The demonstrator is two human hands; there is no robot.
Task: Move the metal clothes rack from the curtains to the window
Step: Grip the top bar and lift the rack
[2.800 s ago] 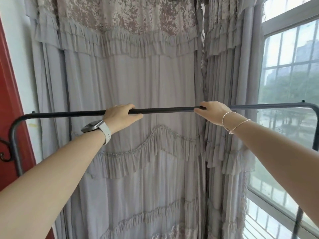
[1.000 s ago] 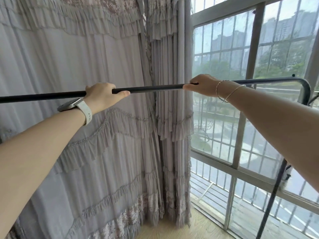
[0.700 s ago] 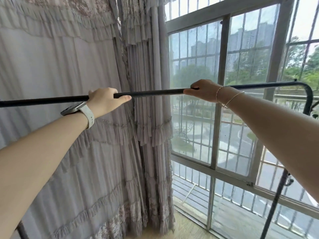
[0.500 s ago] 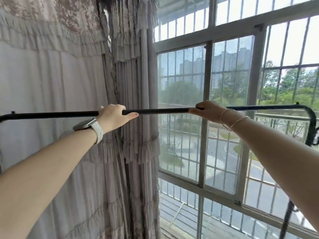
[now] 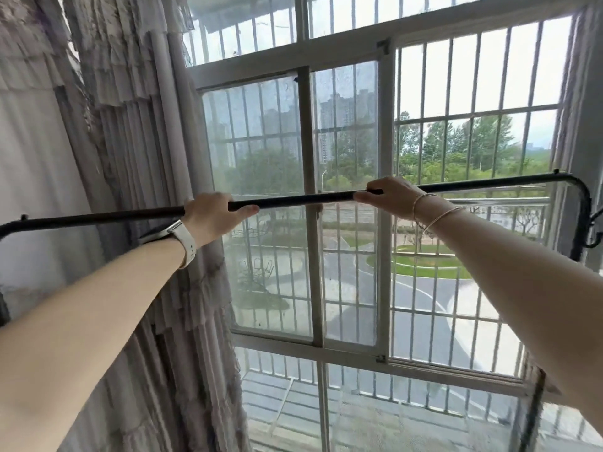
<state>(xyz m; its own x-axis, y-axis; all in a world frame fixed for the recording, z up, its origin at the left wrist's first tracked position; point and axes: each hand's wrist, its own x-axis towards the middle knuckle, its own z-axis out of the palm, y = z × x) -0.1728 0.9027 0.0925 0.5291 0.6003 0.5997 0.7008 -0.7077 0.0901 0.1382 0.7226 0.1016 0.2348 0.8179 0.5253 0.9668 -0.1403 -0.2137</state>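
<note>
The black metal clothes rack (image 5: 303, 200) stretches its top bar across the view at chest height, in front of the barred window (image 5: 385, 164). My left hand (image 5: 213, 216), with a white watch on the wrist, grips the bar left of centre. Right of centre, my right hand (image 5: 388, 197) grips the same bar, with thin bangles on the wrist. The bar curves down at the right end into an upright (image 5: 580, 223). The rack's left end runs off the frame over the grey ruffled curtains (image 5: 130, 158). Its feet are out of view.
Grey curtains hang along the left wall and gather at the window's left edge. The window frame (image 5: 386, 190) and its outer bars fill the middle and right. A small hook (image 5: 594, 236) sticks out from the rack's right upright. Another curtain edge (image 5: 584, 109) hangs at far right.
The view has swung from the curtains to the window. The rack, held by both hands throughout, has travelled right and now stands mostly in front of the window.
</note>
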